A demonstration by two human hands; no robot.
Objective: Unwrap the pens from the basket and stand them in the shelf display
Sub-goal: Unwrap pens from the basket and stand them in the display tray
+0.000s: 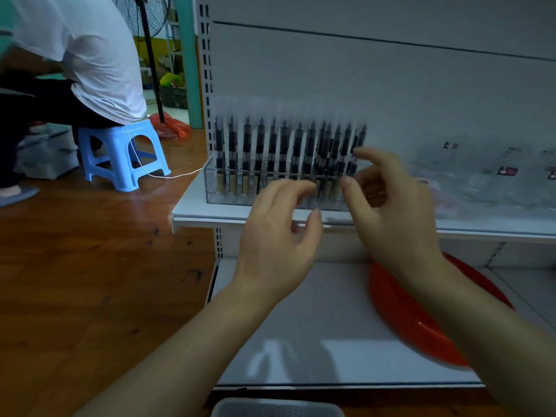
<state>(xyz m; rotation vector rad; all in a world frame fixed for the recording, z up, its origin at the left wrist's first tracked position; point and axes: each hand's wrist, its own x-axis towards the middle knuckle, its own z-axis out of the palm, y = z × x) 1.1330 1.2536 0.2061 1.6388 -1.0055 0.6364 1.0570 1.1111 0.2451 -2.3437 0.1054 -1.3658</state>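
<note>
A clear display box (210, 188) on the upper white shelf (192, 210) holds several upright black pens (272, 152) with gold ends. My left hand (276, 233) hovers in front of the box's middle, fingers loosely spread, holding nothing. My right hand (391, 203) is at the box's right end, fingers relaxed beside the last pens, and I see nothing in its grasp. The rim of a grey basket (276, 407) shows at the bottom edge; its contents are hidden.
A red plate (400, 314) lies on the lower shelf (301, 326) under my right forearm. Clear empty wrappers (493, 173) are piled on the upper shelf at the right. A person in a white shirt sits on a blue stool (120, 155) to the left, on the wooden floor.
</note>
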